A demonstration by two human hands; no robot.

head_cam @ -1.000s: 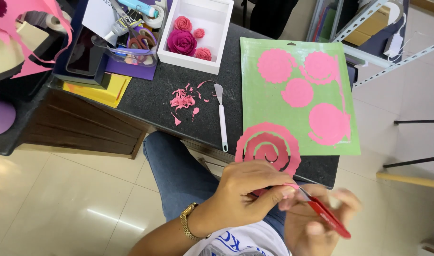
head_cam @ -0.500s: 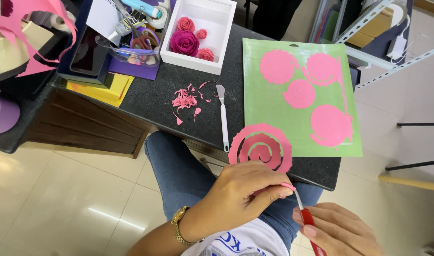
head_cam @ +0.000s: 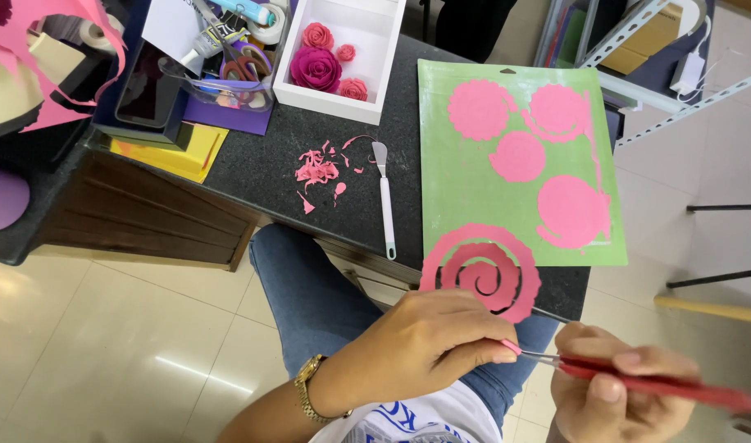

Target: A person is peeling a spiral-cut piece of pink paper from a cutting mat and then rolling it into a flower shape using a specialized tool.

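Note:
My left hand [head_cam: 421, 340] pinches the outer end of a pink paper spiral [head_cam: 482, 272] that hangs in front of the table edge. My right hand [head_cam: 617, 398] grips red tweezers [head_cam: 638, 383], whose metal tips meet the strip end at my left fingertips. On the black table lies a green cutting mat [head_cam: 474, 180] carrying several pink scalloped paper circles [head_cam: 516, 156]. A white-handled spatula tool [head_cam: 384, 201] rests left of the mat, beside pink paper scraps [head_cam: 318, 170].
A white box [head_cam: 367, 33] with finished pink and magenta paper roses [head_cam: 316, 67] stands at the back. Left of it are a clear tray of supplies [head_cam: 220, 70], yellow paper [head_cam: 175, 156] and a dark phone [head_cam: 146, 86]. My jeans-clad leg [head_cam: 310, 287] is below the table edge.
The view shifted slightly. My right hand with the tweezers came back up from the lower edge to the strip end held by my left hand.

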